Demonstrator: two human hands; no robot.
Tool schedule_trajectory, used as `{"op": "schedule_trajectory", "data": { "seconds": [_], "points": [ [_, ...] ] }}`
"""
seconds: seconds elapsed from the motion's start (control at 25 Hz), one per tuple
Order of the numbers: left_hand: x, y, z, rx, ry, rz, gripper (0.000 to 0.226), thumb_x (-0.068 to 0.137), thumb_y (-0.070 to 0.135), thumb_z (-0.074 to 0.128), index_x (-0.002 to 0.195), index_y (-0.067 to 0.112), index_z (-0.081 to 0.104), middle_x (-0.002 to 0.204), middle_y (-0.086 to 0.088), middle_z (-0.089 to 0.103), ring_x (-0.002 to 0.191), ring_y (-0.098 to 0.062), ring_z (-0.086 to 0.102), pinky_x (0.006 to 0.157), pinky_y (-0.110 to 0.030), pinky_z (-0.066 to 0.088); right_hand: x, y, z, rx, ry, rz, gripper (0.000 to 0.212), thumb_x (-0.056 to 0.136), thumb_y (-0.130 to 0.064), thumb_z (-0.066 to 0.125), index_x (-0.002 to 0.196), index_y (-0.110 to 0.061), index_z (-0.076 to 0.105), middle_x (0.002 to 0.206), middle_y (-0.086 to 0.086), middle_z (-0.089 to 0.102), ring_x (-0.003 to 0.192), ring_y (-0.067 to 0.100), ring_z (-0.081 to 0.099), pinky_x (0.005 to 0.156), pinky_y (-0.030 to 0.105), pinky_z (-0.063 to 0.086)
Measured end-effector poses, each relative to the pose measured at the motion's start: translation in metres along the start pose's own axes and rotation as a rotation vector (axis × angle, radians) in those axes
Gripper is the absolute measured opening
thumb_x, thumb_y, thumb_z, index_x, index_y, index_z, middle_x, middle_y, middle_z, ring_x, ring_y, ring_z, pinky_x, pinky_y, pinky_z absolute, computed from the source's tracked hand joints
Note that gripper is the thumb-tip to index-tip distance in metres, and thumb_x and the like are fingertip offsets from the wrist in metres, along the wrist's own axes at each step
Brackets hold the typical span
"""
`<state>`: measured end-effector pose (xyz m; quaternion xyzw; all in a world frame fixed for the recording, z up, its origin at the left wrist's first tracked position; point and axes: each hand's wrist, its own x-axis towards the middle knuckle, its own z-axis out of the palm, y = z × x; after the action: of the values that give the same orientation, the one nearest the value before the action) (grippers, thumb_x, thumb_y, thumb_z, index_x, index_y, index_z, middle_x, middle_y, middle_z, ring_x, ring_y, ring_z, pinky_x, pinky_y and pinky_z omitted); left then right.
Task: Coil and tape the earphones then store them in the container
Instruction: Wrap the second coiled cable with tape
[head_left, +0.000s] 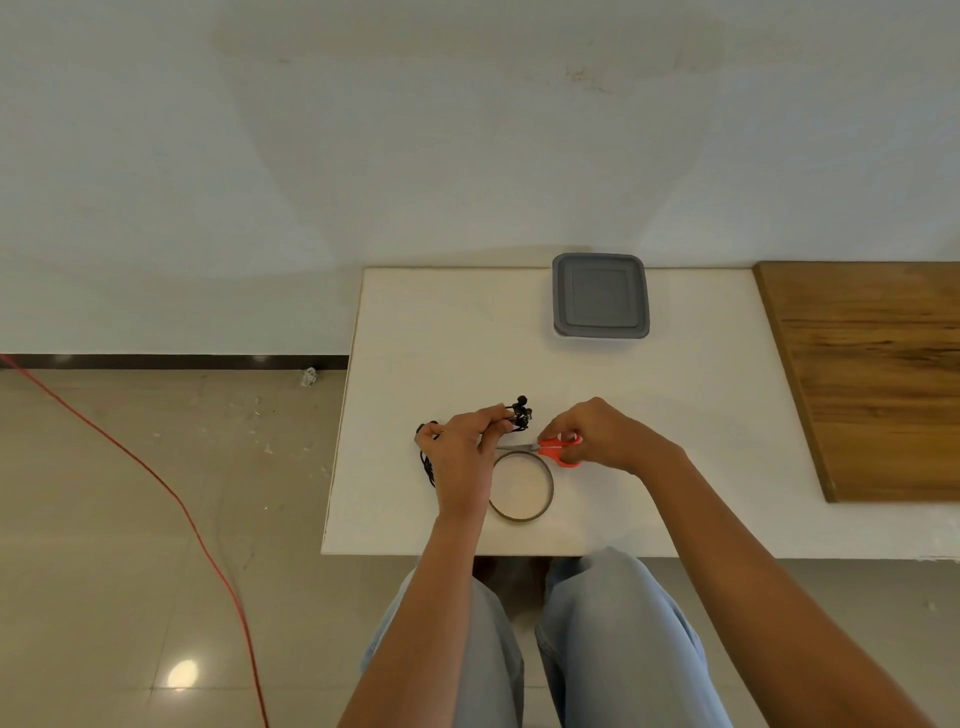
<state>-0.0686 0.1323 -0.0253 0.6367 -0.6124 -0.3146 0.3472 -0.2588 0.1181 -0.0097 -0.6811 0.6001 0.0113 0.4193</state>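
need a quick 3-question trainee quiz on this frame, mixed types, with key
1. True or false: the container at the far side of the table has its lid on.
2. Multiple choice: the right hand holds A) a marker, B) the red-handled scissors, C) nothing.
3. Fill in: the left hand grips the black ____.

Key: 1 true. 2 B. 3 earphones.

text: none readable | labels: none | numbers: none
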Motion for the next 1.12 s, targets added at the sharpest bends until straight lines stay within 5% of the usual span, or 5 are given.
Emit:
{"op": "schedule_trajectory", "data": {
  "seconds": [0.16,0.32,0.6,0.88,1.12],
  "points": [
    [-0.001,0.006,-0.004,-0.051,0.054,-0.060,0.015,0.092,0.020,0.061,0.100,0.023,0.073,0.090,0.006,0.075,0.097,0.031,0.031,0.090,-0.044,0.036,-0.005,0.002,0.003,-0.040,-0.019,0.023,0.034,0.083,-0.010,0.066,0.117,-0.013,0.067,0.111,0.006,0.068,0.090,0.009,0.055,0.076,0.018,0.043],
    [0.002,0.010,-0.010,-0.112,0.052,-0.125,0.011,0.093,0.030,0.060,0.094,0.032,0.070,0.079,0.013,0.073,0.075,0.002,0.061,0.087,-0.041,0.041,-0.016,0.001,0.008,-0.047,0.065,0.092,0.028,0.086,-0.018,0.065,0.114,-0.015,0.065,0.106,0.007,0.068,0.090,0.018,0.061,0.078,0.028,0.051],
    [0.004,0.060,-0.046,-0.499,0.059,-0.333,0.011,0.090,0.016,0.064,0.083,0.016,0.072,0.078,-0.002,0.073,0.069,0.001,0.064,0.069,-0.011,0.048,-0.022,-0.021,0.027,-0.321,0.289,0.360,0.020,0.096,-0.023,0.049,0.085,-0.011,0.060,0.081,0.003,0.053,0.085,0.025,0.063,0.063,0.027,0.039],
    [-0.007,0.123,-0.103,-0.542,0.078,-0.193,0.011,0.089,0.018,0.065,0.082,0.016,0.073,0.076,0.002,0.073,0.071,-0.005,0.067,0.067,-0.011,0.048,-0.101,-0.117,-0.026,0.655,0.905,0.166,0.009,0.087,-0.023,0.066,0.079,-0.018,0.069,0.074,-0.005,0.071,0.068,0.010,0.066,0.055,0.012,0.050],
    [-0.036,0.188,-0.146,-0.575,0.083,-0.045,0.009,0.090,0.021,0.066,0.087,0.021,0.074,0.078,0.006,0.074,0.077,-0.004,0.068,0.067,-0.011,0.051,-0.163,-0.204,-0.051,0.694,0.914,-0.004,0.007,0.080,-0.045,0.068,0.082,-0.043,0.061,0.093,-0.020,0.059,0.086,0.003,0.056,0.066,0.010,0.038]
  ]
}}
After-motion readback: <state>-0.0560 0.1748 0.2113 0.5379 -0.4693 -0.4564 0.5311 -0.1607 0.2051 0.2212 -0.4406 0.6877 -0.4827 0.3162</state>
